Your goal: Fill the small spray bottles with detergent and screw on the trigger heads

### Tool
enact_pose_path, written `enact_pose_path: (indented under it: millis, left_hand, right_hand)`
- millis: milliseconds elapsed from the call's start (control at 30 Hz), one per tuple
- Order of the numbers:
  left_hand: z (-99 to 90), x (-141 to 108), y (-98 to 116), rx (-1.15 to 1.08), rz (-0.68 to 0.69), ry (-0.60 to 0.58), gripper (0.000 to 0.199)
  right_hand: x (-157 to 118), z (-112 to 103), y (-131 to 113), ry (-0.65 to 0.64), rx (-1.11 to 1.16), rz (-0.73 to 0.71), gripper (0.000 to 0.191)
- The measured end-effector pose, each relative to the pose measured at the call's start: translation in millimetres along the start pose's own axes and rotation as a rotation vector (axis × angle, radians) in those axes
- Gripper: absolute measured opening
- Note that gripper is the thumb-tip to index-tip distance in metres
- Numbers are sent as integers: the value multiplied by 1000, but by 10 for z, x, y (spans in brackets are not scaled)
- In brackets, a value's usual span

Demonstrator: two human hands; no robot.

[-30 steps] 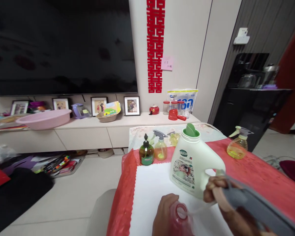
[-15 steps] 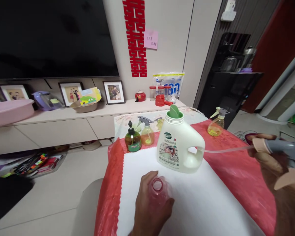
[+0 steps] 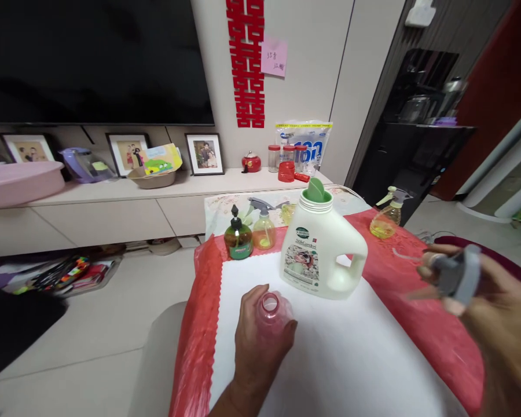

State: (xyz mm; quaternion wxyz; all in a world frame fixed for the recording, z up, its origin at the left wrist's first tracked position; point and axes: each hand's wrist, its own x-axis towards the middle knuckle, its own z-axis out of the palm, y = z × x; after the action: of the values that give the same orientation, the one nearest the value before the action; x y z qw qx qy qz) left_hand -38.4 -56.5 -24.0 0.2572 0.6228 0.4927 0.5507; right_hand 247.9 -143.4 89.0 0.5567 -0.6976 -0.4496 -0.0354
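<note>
My left hand [image 3: 257, 341] is wrapped round a pink see-through spray bottle [image 3: 274, 318], its round mouth uncovered, over the white sheet [image 3: 330, 359]. Out to the right, my right hand [image 3: 490, 289] grips a grey spray head [image 3: 455, 275], smeared by motion; its thin clear tube points left. Beyond the left hand stands a large pale green jug [image 3: 323, 249] with a green spout in its open neck. Left of the jug are a dark green pump bottle [image 3: 238, 237] and a yellowish spray bottle [image 3: 264, 230].
Another spray bottle [image 3: 388, 217] with yellow liquid stands on the red plastic cover [image 3: 375, 231] at the back right. Behind the table, a long low cabinet [image 3: 113, 217] carries picture frames, a pink basin [image 3: 21, 182] and red-lidded jars [image 3: 288, 155].
My right hand has turned the spray head, and its tube has swung away from the jug's handle. The left hand keeps its hold on the pink bottle. The view has shifted slightly.
</note>
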Motion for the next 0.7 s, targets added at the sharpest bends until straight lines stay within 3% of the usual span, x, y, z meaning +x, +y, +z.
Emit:
enact_pose_path:
  millis: [100, 167, 267, 400, 467, 533, 600, 700]
  left_hand:
    - [-26, 53, -31, 32, 18, 1, 59]
    - [-35, 78, -47, 52, 46, -11, 60]
    - [-18, 95, -59, 64, 84, 19, 58]
    - [14, 97, -61, 73, 124, 14, 61]
    - [14, 98, -57, 70, 133, -3, 64]
    - [11, 98, -48, 63, 122, -18, 66]
    - [12, 95, -35, 57, 96, -29, 68]
    - [32, 83, -19, 40, 59, -37, 70]
  right_hand:
    - [-133, 6, 44, -212, -322, -343, 35]
    - [-247, 26, 64, -337, -378, -472, 29]
    - [-489, 164, 59, -614, -312, -413, 25]
    - [-822, 546, 20, -1023, -441, -195, 25]
    - [-923, 737, -1, -1151, -495, -158, 27]
    - [-961, 853, -24, -1211, -489, -164, 32]
    - [-934, 861, -44, -1191, -422, -186, 36]
    - [-774, 689, -30, -981, -284, -237, 36]
